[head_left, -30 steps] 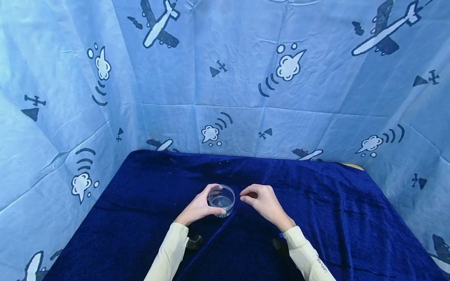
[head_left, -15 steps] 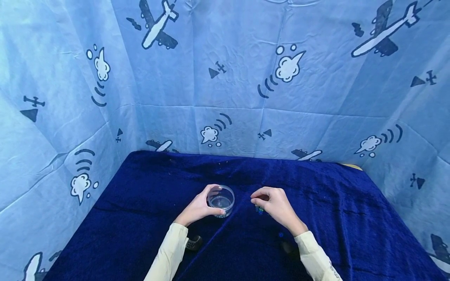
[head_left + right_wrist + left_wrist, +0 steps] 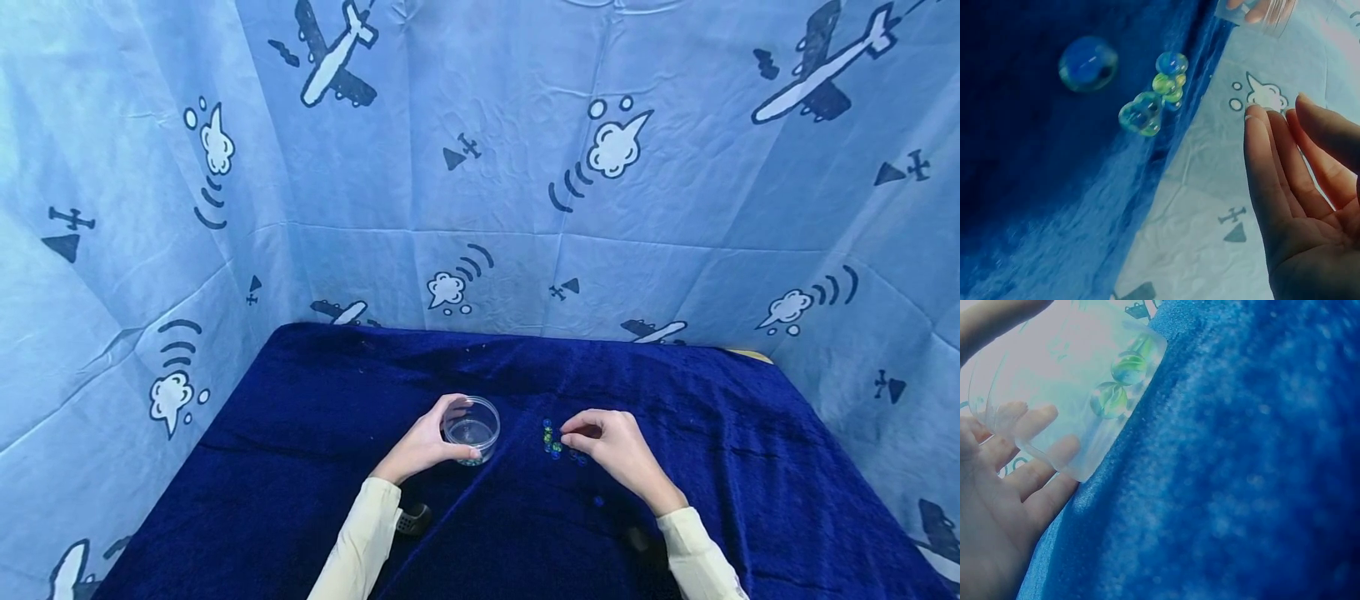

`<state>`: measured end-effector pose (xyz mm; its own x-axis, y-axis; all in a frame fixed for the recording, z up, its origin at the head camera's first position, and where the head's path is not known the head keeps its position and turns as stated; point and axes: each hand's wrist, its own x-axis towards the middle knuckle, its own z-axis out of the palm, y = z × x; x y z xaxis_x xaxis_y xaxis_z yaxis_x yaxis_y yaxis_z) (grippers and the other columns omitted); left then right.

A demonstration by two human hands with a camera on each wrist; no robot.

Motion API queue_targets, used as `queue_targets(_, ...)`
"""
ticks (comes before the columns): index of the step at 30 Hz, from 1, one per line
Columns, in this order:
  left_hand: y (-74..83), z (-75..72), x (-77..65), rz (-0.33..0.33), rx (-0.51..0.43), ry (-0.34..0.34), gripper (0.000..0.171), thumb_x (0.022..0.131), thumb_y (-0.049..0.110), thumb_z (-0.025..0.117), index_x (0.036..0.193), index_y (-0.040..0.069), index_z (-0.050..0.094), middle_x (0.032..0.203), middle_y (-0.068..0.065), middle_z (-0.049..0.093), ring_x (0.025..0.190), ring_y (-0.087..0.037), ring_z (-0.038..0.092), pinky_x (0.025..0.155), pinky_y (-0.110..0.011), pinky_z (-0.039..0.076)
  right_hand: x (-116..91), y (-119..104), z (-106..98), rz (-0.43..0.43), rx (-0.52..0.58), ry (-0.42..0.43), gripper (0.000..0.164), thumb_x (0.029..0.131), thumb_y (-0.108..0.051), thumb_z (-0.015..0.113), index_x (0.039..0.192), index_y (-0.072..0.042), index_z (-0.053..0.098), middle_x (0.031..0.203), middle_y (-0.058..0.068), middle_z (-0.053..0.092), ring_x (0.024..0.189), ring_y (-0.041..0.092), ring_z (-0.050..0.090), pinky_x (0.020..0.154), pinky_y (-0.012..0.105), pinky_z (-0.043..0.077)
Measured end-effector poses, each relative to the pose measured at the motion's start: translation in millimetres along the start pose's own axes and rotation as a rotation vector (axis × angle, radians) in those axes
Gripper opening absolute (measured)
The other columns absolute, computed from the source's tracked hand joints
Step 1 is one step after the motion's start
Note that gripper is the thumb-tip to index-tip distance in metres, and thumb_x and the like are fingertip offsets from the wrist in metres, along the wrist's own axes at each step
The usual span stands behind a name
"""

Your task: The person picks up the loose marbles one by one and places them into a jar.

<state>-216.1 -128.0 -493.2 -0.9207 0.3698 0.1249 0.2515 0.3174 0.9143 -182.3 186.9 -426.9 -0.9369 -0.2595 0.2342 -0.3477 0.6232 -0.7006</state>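
Note:
My left hand point(image 3: 422, 443) grips a round clear plastic tub point(image 3: 480, 432), thumb on the near side and fingers round the far side. Low inside the tub, glass marbles point(image 3: 1127, 367) with green swirls show in the left wrist view. My right hand point(image 3: 624, 454) is above the cloth, right of a small cluster of blue and green marbles point(image 3: 548, 438). Its thumb and fingers stand apart with nothing between them in the right wrist view. A couple of marbles point(image 3: 577, 457) lie just below its fingertips. One blue marble point(image 3: 1088, 64) sits apart, nearer the body.
Dark blue velvet cloth point(image 3: 315, 400) covers the table. Light blue fabric point(image 3: 510, 192) printed with planes hangs behind and at both sides. A dark perforated object point(image 3: 414, 519) is beside the left sleeve. Something yellow point(image 3: 752, 356) shows at the far right edge.
My right hand has moved right and toward the body, away from the tub, uncovering the marble cluster. My left hand keeps the tub in place.

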Motion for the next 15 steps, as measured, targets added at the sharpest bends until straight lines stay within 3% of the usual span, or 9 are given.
queue_targets(7,-1.6,0.4,0.1,0.000,-0.008,-0.006,0.083,0.077,0.030,0.090,0.147,0.015,0.048,0.147,-0.006,0.056,0.132,-0.027,0.053,0.112,-0.053,0.037,-8.4,10.8,-7.5,0.032,0.012,-0.022,0.007,0.088,-0.005,0.080,0.095,-0.006,0.079,0.093,0.001,0.077,0.080,0.011,0.072,0.069,0.026,0.056)
queue_targets(15,0.9,-0.5,-1.1,0.006,-0.019,-0.006,0.083,0.077,0.028,0.090,0.147,0.014,0.048,0.147,-0.007,0.056,0.132,-0.026,0.054,0.112,-0.052,0.038,-16.7,19.0,-13.4,0.088,0.095,-0.108,0.011,0.087,-0.004,0.081,0.097,-0.002,0.079,0.093,0.006,0.077,0.081,0.012,0.071,0.071,0.026,0.056)
